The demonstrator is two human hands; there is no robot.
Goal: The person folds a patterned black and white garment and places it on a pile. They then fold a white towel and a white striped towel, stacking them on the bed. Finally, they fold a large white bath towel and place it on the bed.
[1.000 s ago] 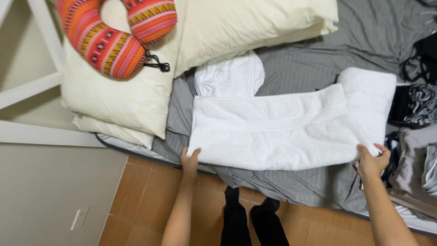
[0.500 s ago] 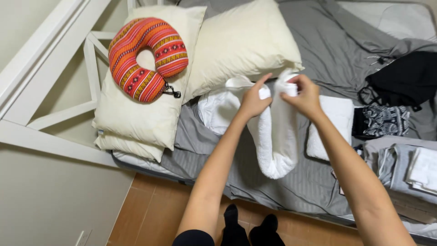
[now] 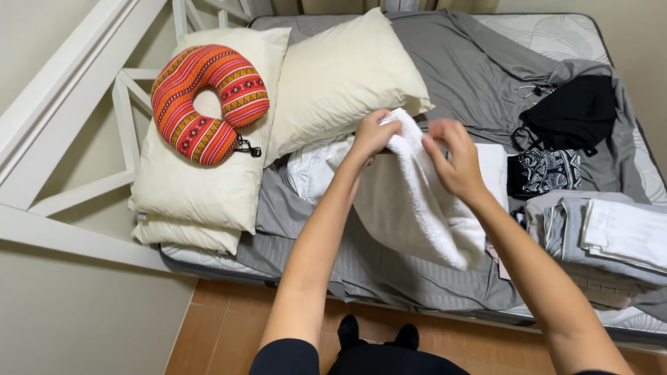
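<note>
White towel (image 3: pixel 417 208) half folded, lifted over bed (image 3: pixel 389 271) near front edge; my left hand (image 3: pixel 375 133) pinches top corner, right hand (image 3: pixel 455 156) loose beside it; final folds left.

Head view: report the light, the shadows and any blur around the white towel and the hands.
Head view: soft, even indoor light with no glare; only faint shadow under the white towel on the grey sheet. The right hand is smeared by motion blur, its fingers indistinct; the left hand, in grip on the towel's top edge, is sharper. The striped neck pillow is crisp. Bed edges bow slightly from the wide lens.
</note>
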